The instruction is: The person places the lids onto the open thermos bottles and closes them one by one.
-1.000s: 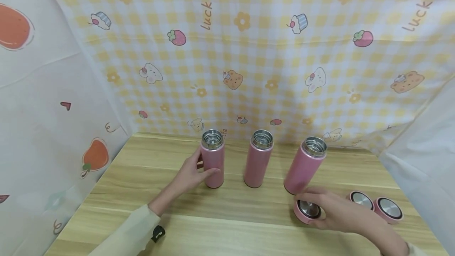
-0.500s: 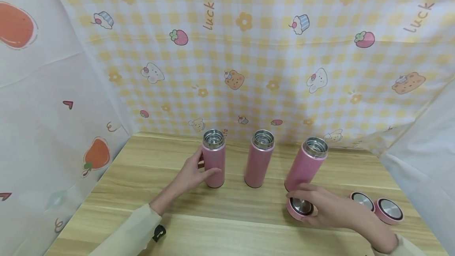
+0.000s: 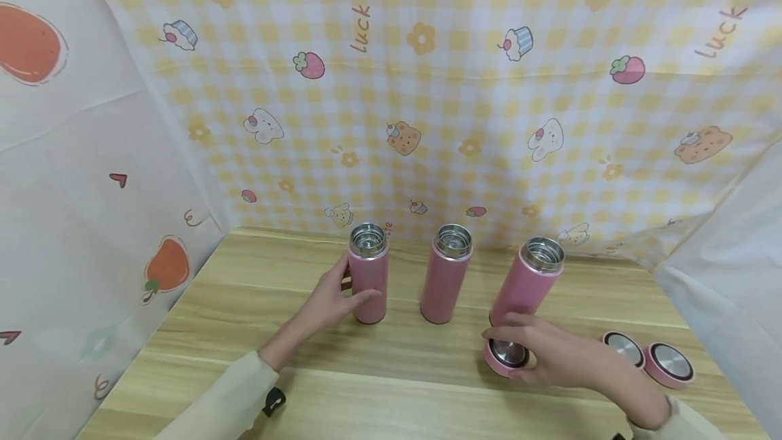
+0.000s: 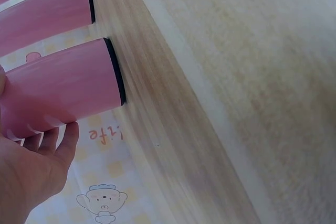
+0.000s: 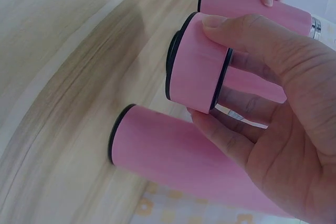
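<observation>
Three pink thermos flasks without lids stand in a row, steel mouths upward. My left hand (image 3: 330, 301) grips the left flask (image 3: 370, 280), thumb across its front and fingers behind; its dark base shows in the left wrist view. My right hand (image 3: 559, 355) pinches a pink lid (image 5: 198, 66) between thumb and fingers, and the lid's brushed steel disc (image 3: 508, 352) faces up in the head view. This lid is in front of the right flask (image 3: 527, 284) and overlaps its foot in the head view. The middle flask (image 3: 444, 284) stands untouched between the hands.
Two more pink lids (image 3: 670, 362) lie side by side on the wooden table (image 3: 391, 399) at the right. A yellow checked cloth (image 3: 452, 100) hangs right behind the flasks. White cloth (image 3: 110, 236) closes off both sides. A small black object (image 3: 274, 400) shows by my left sleeve.
My right hand has moved left and slightly up in the head view with the lid in it. My left hand stays on the left flask.
</observation>
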`<action>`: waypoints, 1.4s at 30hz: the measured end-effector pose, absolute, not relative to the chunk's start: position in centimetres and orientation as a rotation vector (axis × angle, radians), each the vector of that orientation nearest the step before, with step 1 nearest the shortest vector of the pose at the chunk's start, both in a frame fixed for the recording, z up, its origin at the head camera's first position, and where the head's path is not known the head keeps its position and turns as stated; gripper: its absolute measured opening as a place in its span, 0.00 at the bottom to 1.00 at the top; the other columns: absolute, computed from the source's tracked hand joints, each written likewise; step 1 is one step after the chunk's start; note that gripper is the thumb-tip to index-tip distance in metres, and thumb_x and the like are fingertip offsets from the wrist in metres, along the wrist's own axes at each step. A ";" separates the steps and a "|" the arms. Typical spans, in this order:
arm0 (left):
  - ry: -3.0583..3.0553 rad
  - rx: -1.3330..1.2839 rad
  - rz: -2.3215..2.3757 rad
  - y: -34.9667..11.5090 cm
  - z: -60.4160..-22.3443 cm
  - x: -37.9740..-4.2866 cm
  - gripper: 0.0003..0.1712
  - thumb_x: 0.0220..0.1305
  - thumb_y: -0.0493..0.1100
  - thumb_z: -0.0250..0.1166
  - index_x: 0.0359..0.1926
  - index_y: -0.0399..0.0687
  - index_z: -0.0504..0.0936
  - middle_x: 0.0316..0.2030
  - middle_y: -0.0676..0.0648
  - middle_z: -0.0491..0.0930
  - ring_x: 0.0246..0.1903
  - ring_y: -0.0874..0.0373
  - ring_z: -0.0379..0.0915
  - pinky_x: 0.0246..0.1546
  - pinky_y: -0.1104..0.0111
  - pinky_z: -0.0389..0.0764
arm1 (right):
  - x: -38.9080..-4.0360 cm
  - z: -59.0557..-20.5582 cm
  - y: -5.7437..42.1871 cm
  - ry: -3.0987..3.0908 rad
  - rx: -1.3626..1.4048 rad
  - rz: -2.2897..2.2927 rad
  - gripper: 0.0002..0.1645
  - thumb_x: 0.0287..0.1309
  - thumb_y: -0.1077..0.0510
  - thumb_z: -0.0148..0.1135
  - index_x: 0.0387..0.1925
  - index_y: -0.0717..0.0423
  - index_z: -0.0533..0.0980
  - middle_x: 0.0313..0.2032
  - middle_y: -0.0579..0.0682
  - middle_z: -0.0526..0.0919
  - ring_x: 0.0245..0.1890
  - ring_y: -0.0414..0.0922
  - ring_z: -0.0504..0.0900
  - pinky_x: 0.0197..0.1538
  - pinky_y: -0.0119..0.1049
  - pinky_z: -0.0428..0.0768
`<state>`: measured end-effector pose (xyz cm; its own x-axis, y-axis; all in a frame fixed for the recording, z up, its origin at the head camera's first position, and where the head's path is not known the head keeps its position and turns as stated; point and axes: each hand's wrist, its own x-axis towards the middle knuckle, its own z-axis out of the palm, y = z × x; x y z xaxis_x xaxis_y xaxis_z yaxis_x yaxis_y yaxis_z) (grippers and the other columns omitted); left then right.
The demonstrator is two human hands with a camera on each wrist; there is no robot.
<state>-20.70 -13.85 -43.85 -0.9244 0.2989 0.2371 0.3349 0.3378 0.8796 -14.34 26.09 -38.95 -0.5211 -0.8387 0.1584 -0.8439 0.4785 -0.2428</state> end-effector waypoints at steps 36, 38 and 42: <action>-2.553 -0.604 -1.681 -13.7 -44.0 -20.4 0.51 0.63 0.46 0.74 0.79 0.52 0.53 0.67 0.43 0.69 0.64 0.47 0.69 0.58 0.52 0.76 | -14.9 -38.3 23.9 -2.674 1.560 0.429 0.31 0.53 0.56 0.77 0.59 0.54 0.80 0.53 0.48 0.80 0.51 0.46 0.79 0.50 0.42 0.83; -2.549 -0.614 -1.679 -13.7 -44.0 -20.4 0.51 0.64 0.46 0.74 0.79 0.52 0.53 0.67 0.43 0.68 0.64 0.47 0.68 0.58 0.52 0.76 | -15.0 -38.3 23.8 -2.672 1.561 0.426 0.31 0.54 0.56 0.77 0.60 0.54 0.80 0.52 0.48 0.80 0.51 0.46 0.79 0.50 0.42 0.83; -2.543 -0.629 -1.674 -13.8 -44.2 -20.5 0.51 0.64 0.47 0.74 0.79 0.52 0.52 0.68 0.43 0.68 0.64 0.47 0.68 0.58 0.51 0.76 | -15.1 -38.2 23.6 -2.669 1.570 0.426 0.30 0.55 0.56 0.76 0.60 0.55 0.79 0.53 0.48 0.80 0.51 0.46 0.79 0.49 0.41 0.83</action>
<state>-20.48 -13.79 -44.18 -0.9175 0.3134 0.2449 0.3488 0.3382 0.8740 -15.11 23.58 -38.19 -0.4952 -0.8557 0.1501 -0.8600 0.4582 -0.2248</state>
